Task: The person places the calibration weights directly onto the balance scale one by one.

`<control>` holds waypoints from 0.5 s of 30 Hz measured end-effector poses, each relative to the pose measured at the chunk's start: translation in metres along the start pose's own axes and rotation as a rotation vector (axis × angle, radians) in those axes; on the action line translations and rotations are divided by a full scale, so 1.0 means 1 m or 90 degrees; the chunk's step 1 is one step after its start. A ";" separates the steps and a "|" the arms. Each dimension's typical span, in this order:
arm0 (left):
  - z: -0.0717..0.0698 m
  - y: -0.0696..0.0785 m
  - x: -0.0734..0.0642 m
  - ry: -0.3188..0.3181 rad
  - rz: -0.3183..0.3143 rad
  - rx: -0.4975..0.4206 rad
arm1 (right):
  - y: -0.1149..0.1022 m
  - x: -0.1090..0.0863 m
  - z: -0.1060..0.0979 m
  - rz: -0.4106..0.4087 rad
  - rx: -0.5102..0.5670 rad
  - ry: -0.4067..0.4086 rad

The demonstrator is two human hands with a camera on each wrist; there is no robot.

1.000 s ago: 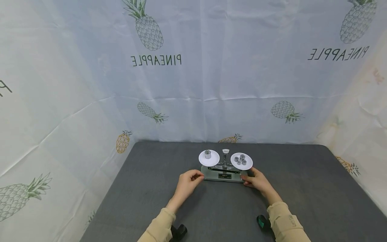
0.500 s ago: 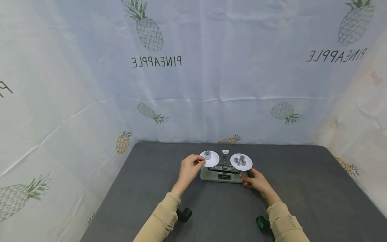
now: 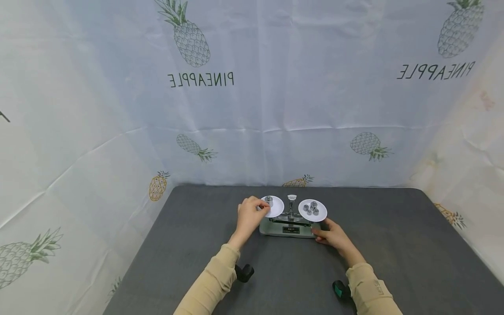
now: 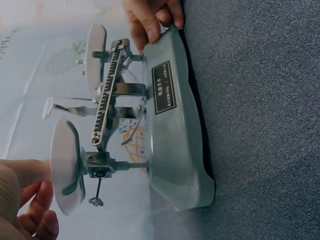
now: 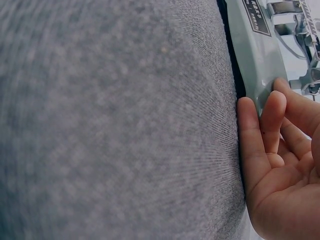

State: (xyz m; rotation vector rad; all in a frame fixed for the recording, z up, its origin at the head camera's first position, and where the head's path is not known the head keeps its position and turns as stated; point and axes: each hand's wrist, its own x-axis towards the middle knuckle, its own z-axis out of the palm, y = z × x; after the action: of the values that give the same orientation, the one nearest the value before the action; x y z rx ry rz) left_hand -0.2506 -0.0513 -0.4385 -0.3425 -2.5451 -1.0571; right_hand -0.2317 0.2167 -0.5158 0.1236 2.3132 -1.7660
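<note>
A pan balance scale with a pale green base (image 3: 271, 228) stands on the dark table. On its white left pan (image 3: 278, 209) sits a metal weight (image 3: 268, 199), partly covered by my left hand (image 3: 249, 216). The left fingertips are over the pan's near-left edge; in the left wrist view the pan (image 4: 64, 160) hides their tips, so I cannot tell whether they pinch the weight. Several smaller weights (image 3: 313, 204) rest on the right pan (image 3: 322, 211). My right hand (image 3: 335, 237) grips the base's right end, also seen in the right wrist view beside the base (image 5: 257, 60).
A grey cloth covers the table (image 3: 189, 262). Behind and beside it hangs a pale curtain (image 3: 252, 100) printed with pineapples. Black devices (image 3: 244, 273) show beneath both wrists. The scale's centre post (image 3: 292, 203) rises between the pans.
My left hand has moved up and slightly right, from beside the left end of the base to over the left pan at the weight. The right hand keeps its place.
</note>
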 end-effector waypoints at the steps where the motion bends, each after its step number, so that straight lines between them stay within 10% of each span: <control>1: 0.000 0.000 0.000 -0.002 -0.002 0.001 | 0.000 0.000 0.000 -0.002 -0.003 -0.001; 15: -0.006 -0.004 -0.002 0.015 0.005 0.000 | -0.001 0.000 0.000 0.004 -0.004 -0.004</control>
State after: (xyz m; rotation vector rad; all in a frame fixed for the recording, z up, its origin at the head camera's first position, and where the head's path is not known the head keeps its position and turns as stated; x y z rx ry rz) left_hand -0.2490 -0.0588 -0.4379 -0.3388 -2.5211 -1.0513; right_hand -0.2314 0.2163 -0.5150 0.1241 2.3123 -1.7534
